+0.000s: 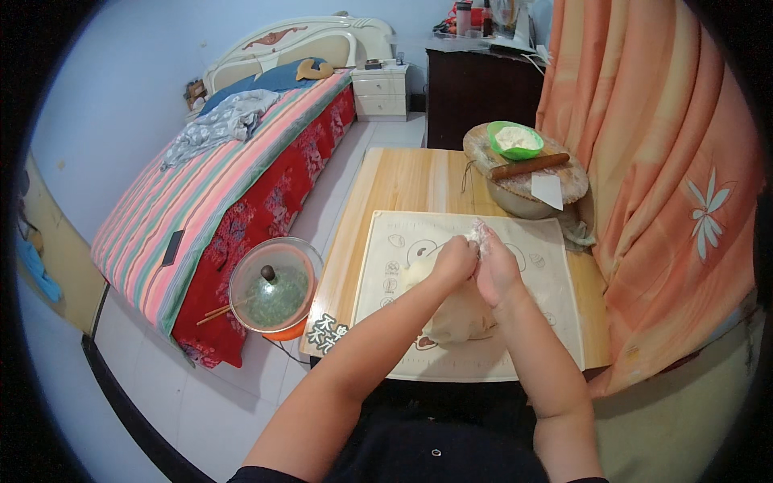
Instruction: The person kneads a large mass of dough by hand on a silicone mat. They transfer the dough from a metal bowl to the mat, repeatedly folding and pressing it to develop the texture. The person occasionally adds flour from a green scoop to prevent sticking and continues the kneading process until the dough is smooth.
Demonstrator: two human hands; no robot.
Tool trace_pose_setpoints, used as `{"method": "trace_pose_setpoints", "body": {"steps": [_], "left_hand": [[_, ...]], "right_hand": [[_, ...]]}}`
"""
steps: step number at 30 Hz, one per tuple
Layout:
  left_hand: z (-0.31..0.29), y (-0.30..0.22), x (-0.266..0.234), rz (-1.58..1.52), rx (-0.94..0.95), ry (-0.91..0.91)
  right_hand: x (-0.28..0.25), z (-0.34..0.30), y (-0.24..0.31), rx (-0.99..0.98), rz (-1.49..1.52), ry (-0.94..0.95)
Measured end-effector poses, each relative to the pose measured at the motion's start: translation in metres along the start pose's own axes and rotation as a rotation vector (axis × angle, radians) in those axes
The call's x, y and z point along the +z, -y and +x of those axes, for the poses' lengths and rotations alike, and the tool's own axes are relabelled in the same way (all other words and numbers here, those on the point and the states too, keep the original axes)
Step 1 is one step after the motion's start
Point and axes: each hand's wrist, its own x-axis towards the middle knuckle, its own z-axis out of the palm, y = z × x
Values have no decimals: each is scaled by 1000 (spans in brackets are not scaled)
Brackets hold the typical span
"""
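Bench (411, 177) and mat (378, 249) underlie dough (463, 314); above it, left hand (457, 259) curls, right hand (497, 264) extends floury fingers (481, 230), any grasp unclear.

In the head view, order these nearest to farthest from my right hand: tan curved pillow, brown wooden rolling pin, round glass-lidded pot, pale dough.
1. Dough: just below your right hand.
2. Rolling pin: beyond it, slightly right.
3. Pot: off to the left.
4. Pillow: far back, left, on the bed.

Both hands (457, 259) meet ahead, bare forearms (390, 338) converging.
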Motion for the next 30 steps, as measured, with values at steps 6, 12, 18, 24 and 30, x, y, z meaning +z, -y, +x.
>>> {"method": "trace_pose_setpoints", "body": {"steps": [6, 12, 18, 24, 30], "left_hand": [[14, 47, -55, 219, 167, 320], [-22, 50, -66, 740, 395, 473], [6, 25, -67, 620, 160, 514], [45, 44, -44, 621, 164, 184], [50, 32, -49, 750, 254, 137]], "right_hand": [[-36, -12, 44, 78, -862, 308], [-42, -7, 29, 36, -1867, 592], [-40, 37, 19, 78, -1663, 580], [-28, 72, 6, 83, -1738, 152], [-15, 64, 15, 13, -1769, 60]]}}
